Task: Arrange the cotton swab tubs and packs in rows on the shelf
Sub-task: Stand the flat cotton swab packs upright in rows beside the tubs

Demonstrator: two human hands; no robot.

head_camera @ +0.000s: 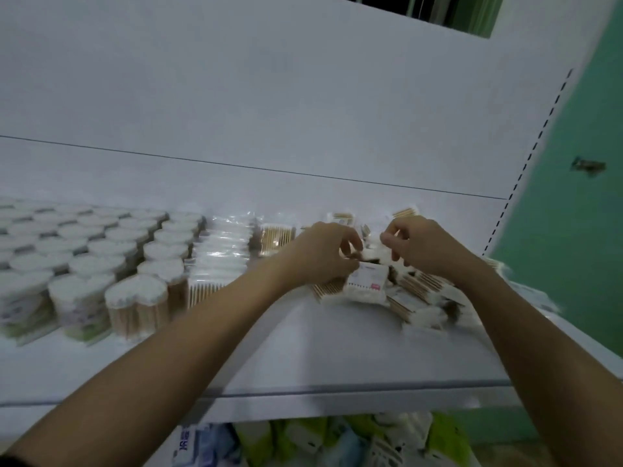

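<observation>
A small flat pack of cotton swabs lies at the near left edge of a loose heap of packs on the right part of the shelf. Its long axis seems to run left to right, though blur makes this uncertain. The left hand sits directly over its left end, fingers curled, fingertips pinching the pack's upper left corner. The right hand is just to the right and slightly farther back, fingers curled and pinched on something small and white; whether that is the same pack or another one in the heap cannot be told. The left hand is the nearer one to the pack, so lifting it probably falls to that hand.

To the left, a row of packs already runs from near to far. Farther left stand clear tubs in rows, each filled with upright swabs. A lower shelf holds more packaged goods.
</observation>
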